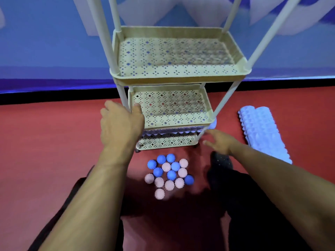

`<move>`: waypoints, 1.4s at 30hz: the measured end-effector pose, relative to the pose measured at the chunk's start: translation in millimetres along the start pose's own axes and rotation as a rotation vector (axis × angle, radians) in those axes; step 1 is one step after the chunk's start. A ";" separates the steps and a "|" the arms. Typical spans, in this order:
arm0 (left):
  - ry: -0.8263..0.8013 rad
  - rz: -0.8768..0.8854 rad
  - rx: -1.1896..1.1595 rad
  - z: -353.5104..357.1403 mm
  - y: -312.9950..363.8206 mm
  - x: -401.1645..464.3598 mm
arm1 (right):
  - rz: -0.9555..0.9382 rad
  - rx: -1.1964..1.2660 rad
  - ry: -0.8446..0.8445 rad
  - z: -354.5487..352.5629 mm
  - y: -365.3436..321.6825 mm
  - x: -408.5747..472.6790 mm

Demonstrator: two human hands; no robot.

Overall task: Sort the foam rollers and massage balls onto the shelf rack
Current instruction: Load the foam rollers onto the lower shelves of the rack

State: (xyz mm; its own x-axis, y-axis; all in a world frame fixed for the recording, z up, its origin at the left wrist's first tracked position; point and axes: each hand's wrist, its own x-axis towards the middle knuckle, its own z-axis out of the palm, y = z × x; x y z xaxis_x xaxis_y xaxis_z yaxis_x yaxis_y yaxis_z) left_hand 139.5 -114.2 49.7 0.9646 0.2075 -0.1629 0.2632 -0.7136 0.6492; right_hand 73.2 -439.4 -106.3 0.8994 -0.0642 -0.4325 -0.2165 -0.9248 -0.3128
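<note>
A cream shelf rack with perforated trays stands on the red floor before me. My left hand grips the rack's front left post beside the middle tray. A pale blue foam roller lies on the bottom tray, its end poking out at the right. My right hand hovers open just below that end, fingers spread. Two more pale blue foam rollers lie side by side on the floor to the right. Several spiky blue and pink massage balls cluster on the floor in front of the rack.
A blue wall with a black skirting strip runs behind the rack. My dark-trousered legs and a black shoe sit close to the balls. The top tray holds nothing.
</note>
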 end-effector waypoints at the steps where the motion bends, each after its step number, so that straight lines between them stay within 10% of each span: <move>1: -0.045 0.036 -0.002 7.0 6.4 -9.4 | 0.040 -0.013 0.004 -10.2 14.8 -10.8; 8: -0.484 0.450 -0.054 85.7 62.3 -68.6 | 0.425 0.013 0.042 -44.0 131.1 -56.3; 15: -0.703 0.488 -0.060 167.4 84.8 -84.8 | 0.672 0.213 0.008 0.9 213.7 -75.1; 29: -0.716 0.436 0.000 235.7 72.6 -75.8 | 1.159 0.378 0.185 96.7 264.1 -62.9; 42: -0.735 0.408 0.043 230.2 68.1 -74.9 | 1.102 0.769 0.251 115.6 248.3 -36.7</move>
State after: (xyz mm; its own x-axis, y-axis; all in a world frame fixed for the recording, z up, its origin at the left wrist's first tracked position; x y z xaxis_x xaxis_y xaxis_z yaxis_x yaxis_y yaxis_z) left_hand 89.4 -332.3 -65.0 0.7465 -0.5504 -0.3738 -0.1223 -0.6658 0.7361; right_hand -57.4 -623.3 -265.9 0.1514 -0.7673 -0.6232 -0.9396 0.0841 -0.3319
